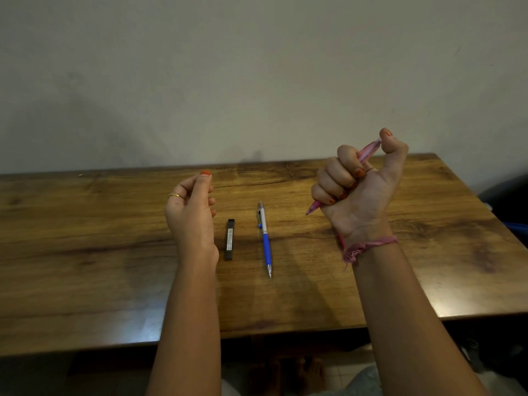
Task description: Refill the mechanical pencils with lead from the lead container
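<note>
Inside right hand (354, 190), pink pencil (368, 151) mostly hidden.

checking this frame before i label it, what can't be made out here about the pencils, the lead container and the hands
Head view, the only one:
- Pink pencil: its middle is hidden inside the right hand; the thumb covers the top end, so a cap cannot be told.
- Lead container: label print too small to read; contents not visible.
- Left hand: curled fingers face away, so whether they pinch a lead is unclear.
- Blue pencil: any lead at the tip is too fine to see.
</note>
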`<state>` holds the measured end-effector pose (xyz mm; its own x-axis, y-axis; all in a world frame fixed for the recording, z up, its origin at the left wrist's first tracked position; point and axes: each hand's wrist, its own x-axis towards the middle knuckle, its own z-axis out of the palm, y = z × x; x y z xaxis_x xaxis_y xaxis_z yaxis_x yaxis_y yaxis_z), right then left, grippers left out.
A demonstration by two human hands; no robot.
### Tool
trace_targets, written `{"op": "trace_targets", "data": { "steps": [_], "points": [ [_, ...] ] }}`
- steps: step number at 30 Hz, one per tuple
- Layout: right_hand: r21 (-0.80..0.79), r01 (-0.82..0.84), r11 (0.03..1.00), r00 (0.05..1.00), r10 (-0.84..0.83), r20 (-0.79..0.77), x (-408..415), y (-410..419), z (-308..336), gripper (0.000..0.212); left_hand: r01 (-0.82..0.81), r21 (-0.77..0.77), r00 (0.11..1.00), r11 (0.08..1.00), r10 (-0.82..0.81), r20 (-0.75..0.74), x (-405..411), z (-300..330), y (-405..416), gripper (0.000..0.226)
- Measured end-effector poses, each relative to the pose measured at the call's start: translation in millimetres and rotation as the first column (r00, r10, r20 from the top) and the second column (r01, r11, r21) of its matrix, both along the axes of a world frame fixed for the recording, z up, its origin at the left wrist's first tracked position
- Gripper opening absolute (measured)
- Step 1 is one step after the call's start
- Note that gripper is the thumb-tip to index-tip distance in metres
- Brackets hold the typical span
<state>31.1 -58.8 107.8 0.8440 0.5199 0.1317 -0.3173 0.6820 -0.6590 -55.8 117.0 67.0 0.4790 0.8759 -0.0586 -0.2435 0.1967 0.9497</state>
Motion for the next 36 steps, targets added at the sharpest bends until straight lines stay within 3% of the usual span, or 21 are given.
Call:
{"op": "trace_targets", "data": {
  "steps": [36],
  "points": [
    [-0.016, -0.012, 1.000, 1.000, 0.012, 0.016, -0.3, -0.3, 0.9, 0.059, 0.009, 0.012, 1.000, 1.000, -0.009, -0.004, 0.0, -0.3, -2.8, 0.007]
  ]
}}
